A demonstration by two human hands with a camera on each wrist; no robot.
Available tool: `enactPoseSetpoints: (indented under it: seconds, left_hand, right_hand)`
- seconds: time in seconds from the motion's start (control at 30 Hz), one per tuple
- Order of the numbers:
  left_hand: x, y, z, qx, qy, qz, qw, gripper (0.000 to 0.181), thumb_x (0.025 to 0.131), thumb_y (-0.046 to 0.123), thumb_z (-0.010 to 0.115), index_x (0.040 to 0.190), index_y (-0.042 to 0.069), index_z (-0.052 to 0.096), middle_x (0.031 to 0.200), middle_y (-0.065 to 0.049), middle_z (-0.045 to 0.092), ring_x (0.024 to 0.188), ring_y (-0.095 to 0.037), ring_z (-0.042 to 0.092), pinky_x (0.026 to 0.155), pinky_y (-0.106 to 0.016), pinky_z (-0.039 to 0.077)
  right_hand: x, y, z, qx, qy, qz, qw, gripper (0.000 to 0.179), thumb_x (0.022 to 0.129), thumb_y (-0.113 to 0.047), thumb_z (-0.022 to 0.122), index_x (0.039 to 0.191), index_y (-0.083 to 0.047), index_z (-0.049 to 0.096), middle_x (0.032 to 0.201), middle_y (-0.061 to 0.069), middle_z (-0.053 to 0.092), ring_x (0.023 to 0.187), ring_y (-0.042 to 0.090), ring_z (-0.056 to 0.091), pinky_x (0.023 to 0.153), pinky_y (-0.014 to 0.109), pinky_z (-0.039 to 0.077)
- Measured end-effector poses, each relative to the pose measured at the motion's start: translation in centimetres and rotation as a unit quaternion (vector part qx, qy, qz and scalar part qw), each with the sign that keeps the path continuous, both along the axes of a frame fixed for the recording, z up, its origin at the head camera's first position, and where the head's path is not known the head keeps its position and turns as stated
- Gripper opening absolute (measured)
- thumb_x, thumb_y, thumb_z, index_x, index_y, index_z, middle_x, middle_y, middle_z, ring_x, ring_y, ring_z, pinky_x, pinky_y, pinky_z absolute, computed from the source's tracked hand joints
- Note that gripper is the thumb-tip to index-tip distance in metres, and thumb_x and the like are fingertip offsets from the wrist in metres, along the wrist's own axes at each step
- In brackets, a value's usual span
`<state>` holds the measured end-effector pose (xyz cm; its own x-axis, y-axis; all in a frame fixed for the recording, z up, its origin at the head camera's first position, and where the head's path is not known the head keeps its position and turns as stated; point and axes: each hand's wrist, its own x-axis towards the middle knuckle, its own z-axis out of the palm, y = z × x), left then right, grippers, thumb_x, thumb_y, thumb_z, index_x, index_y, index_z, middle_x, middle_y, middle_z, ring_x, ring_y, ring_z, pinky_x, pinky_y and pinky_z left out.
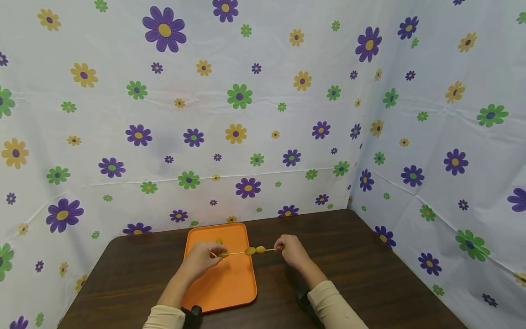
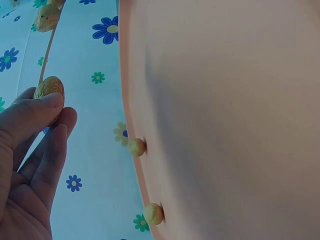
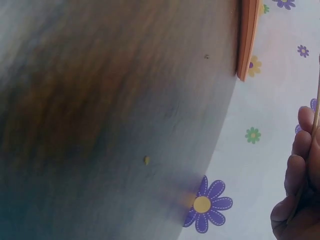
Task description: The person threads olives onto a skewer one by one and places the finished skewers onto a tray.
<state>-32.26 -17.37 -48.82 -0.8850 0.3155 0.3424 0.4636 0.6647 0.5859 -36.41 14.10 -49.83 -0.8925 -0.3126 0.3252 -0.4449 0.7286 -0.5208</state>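
Two hands apart, head view, lower centre: left hand (image 1: pixel 200 258) above the orange tray (image 1: pixel 222 288), right hand (image 1: pixel 291 249) gripping a skewer (image 1: pixel 236 253) bearing two yellow pieces (image 1: pixel 249 251). Left wrist view: at left, the hand pinches a third piece (image 2: pixel 50 89) at the skewer; loose pieces (image 2: pixel 153 214) lie on the tray, lower centre. Right wrist view: fingers curl round the skewer, right edge.

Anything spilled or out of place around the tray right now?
Yes, slightly: a yellowish speck and a smaller one lie on the dark table, off the orange tray. They look like stray crumbs, though too small to identify. The stick looks straight; nothing else stands out.
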Motion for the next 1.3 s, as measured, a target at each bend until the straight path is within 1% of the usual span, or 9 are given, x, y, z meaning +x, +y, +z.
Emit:
enactPoseSetpoints:
  seconds: [0.37,0.5,0.7,0.93,1.17,1.3]
  left_hand:
    - [0.2,0.1,0.1,-0.014,0.008,-0.004,0.9999,0.025,0.08,-0.004,0.081,0.099,0.012,0.08,0.089,0.004,0.075,0.08,-0.012,0.068,0.07,-0.023,0.058]
    - [0.4,0.2,0.4,-0.017,0.008,-0.005,0.9998,0.024,0.08,-0.003,0.081,0.099,0.013,0.08,0.089,0.004,0.076,0.08,-0.013,0.069,0.069,-0.024,0.058]
    - [0.5,0.3,0.6,-0.02,0.005,-0.004,0.9998,0.025,0.081,-0.003,0.081,0.1,0.013,0.081,0.09,0.003,0.076,0.079,-0.012,0.069,0.067,-0.021,0.056]
    - [0.6,0.3,0.7,-0.018,0.008,-0.012,0.9997,0.025,0.081,-0.004,0.08,0.1,0.013,0.08,0.09,0.002,0.076,0.08,-0.013,0.07,0.068,-0.023,0.057]
    - [0.4,0.0,0.5,-0.017,0.011,-0.019,0.9996,0.025,0.082,-0.004,0.08,0.1,0.013,0.08,0.09,0.003,0.076,0.08,-0.014,0.07,0.067,-0.022,0.057]
    - [0.4,0.0,0.5,-0.021,0.013,-0.013,0.9996,0.025,0.082,-0.002,0.08,0.1,0.014,0.08,0.09,0.004,0.076,0.08,-0.013,0.07,0.067,-0.022,0.056]
  right_hand:
    - [0.3,-0.6,0.0,0.007,-0.002,-0.005,1.0,0.03,0.081,0.018,0.066,0.075,-0.01,0.074,0.074,-0.004,0.058,0.069,0.011,0.052,0.066,0.03,0.051]
    - [0.3,-0.8,0.1,0.009,-0.004,-0.007,0.9999,0.029,0.082,0.017,0.065,0.075,-0.01,0.074,0.074,-0.002,0.059,0.069,0.011,0.052,0.065,0.03,0.05]
    - [0.4,-1.0,0.1,0.013,-0.009,-0.006,0.9998,0.028,0.082,0.017,0.065,0.078,-0.008,0.075,0.075,-0.004,0.057,0.069,0.011,0.052,0.066,0.03,0.051]
    - [0.5,-1.3,0.3,0.011,-0.023,-0.007,0.9997,0.028,0.082,0.018,0.065,0.079,-0.007,0.075,0.077,0.0,0.061,0.07,0.012,0.053,0.067,0.031,0.053]
    - [0.6,-1.7,0.5,0.022,-0.005,-0.003,0.9998,0.028,0.081,0.018,0.066,0.078,-0.008,0.075,0.074,-0.005,0.058,0.069,0.011,0.053,0.068,0.03,0.052]
    - [0.7,-1.9,0.7,0.024,-0.006,-0.008,0.9997,0.027,0.081,0.017,0.067,0.078,-0.008,0.075,0.074,-0.005,0.057,0.069,0.012,0.052,0.067,0.031,0.052]
